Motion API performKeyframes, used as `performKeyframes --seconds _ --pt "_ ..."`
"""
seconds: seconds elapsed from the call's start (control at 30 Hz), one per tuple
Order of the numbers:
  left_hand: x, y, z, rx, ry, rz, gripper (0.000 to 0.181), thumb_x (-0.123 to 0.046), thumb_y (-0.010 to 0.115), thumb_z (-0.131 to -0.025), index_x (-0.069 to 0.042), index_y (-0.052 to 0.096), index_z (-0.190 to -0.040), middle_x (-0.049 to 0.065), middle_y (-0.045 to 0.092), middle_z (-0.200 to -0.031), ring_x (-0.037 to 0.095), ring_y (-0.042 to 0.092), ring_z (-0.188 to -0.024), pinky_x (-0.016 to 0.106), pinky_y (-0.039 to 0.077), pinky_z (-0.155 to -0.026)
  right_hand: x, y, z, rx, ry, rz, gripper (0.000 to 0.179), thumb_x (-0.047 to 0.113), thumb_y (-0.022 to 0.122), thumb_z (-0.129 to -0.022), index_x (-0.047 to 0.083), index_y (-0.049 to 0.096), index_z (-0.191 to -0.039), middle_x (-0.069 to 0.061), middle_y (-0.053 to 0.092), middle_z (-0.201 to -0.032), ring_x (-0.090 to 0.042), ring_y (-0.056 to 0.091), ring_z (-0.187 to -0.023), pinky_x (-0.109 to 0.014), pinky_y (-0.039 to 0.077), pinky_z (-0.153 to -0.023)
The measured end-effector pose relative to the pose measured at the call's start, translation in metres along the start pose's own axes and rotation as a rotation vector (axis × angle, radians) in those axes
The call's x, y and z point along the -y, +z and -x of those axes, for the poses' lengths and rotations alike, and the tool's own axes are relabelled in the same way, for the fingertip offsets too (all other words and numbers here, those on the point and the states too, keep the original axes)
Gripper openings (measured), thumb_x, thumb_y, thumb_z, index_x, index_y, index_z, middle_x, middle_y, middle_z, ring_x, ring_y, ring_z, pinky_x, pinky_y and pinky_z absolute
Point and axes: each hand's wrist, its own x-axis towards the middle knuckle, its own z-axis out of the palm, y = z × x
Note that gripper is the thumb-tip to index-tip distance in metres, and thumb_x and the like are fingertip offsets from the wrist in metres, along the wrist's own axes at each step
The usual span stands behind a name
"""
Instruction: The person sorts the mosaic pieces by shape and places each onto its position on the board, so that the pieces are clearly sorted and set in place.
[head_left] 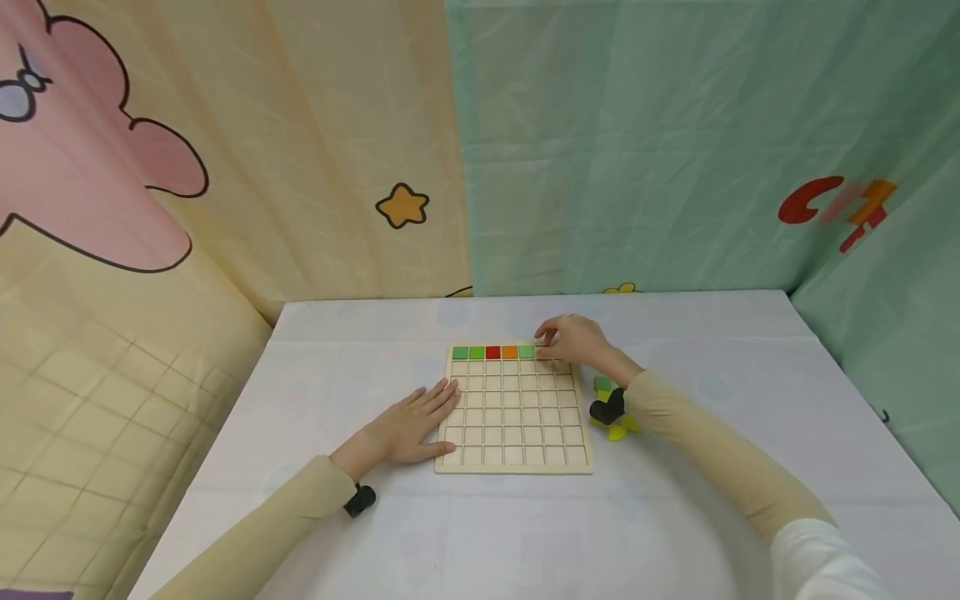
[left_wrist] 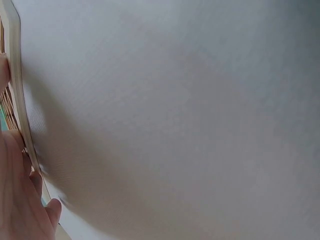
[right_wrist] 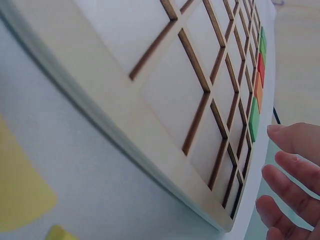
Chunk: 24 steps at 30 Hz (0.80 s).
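Grid board [head_left: 513,469] of pale, wood-like material is laid flat on the white desk [head_left: 480,533], roughly midway between the desk's left and right edges and nearer the far edge than the lower border of the head view. In its far row, counted from the far left corner, two green tiles [head_left: 477,352], a red tile [head_left: 492,352], an orange tile [head_left: 510,352] and another green tile [head_left: 527,352] are seated side by side. The board's left rim is touched by the fingers and thumb of the left hand [head_left: 412,425], which is spread wide with nothing gripped. The right hand [head_left: 576,340] is held over the far right corner, just beside the last green tile, its fingers loosely bent and narrowly parted; no piece can be made out between them. Off the board's right edge, loose pieces [head_left: 619,431], yellow and green, are partly hidden by a black wrist device [head_left: 607,407].

By its look, the board should be light and stiff, easily slid if not steadied, and best taken by opposite rims. The tiles are probably light, hard, slightly slippery and not fragile. Each is best pinched by two opposite sides and kept level, since a tilted corner could be caught on the grid lines.
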Motion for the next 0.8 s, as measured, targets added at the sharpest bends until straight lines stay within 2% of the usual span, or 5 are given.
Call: performKeyframes --seconds 0.23,0.5,0.8 --pt "-0.001 -0.003 0.0 -0.002 0.009 0.01 0.085 -0.062 0.037 -0.096 -0.006 0.012 -0.155 0.01 0.006 -0.163 0.026 0.006 -0.151 0.048 0.017 -0.121 -0.005 -0.012 0.013 -0.027 0.014 -0.014 0.028 0.035 0.072 -0.084 0.017 0.072 -0.105 0.001 0.072 -0.097 -0.017 0.064 -0.083 -0.032 0.049 -0.067" --pt "-0.001 -0.004 0.0 -0.003 0.01 0.015 0.085 -0.061 0.038 -0.096 -0.006 0.013 -0.154 0.011 0.007 -0.163 0.027 0.006 -0.151 0.049 0.017 -0.121 -0.013 -0.022 0.025 -0.052 0.013 -0.04 0.025 0.032 0.074 -0.083 0.014 0.07 -0.099 -0.001 0.072 -0.095 -0.012 0.058 -0.065 -0.026 0.043 -0.056" --pt "0.001 -0.001 -0.001 -0.006 0.013 0.02 0.085 -0.062 0.038 -0.095 -0.006 0.013 -0.154 0.011 0.006 -0.163 0.027 0.006 -0.151 0.049 0.018 -0.12 -0.032 -0.025 0.042 -0.086 0.013 -0.049 0.018 0.03 0.074 -0.081 0.016 0.066 -0.089 -0.002 0.071 -0.091 -0.011 0.054 -0.061 -0.026 0.042 -0.056"
